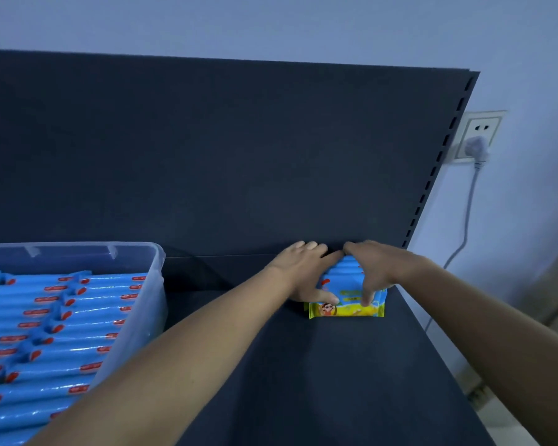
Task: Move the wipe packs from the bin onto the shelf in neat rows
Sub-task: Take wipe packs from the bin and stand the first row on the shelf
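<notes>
Both hands, left hand and right hand, clasp the small stack of wipe packs on the shelf; best squared flush against the back panel before letting go.

Counted: two hands, one clear plastic bin, one wall socket, one plug. Wipe packs on shelf: number indeterminate.

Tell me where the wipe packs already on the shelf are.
In the head view, a small group of wipe packs stands at the shelf's back right, against the back panel, held between the left hand and right hand.
</notes>
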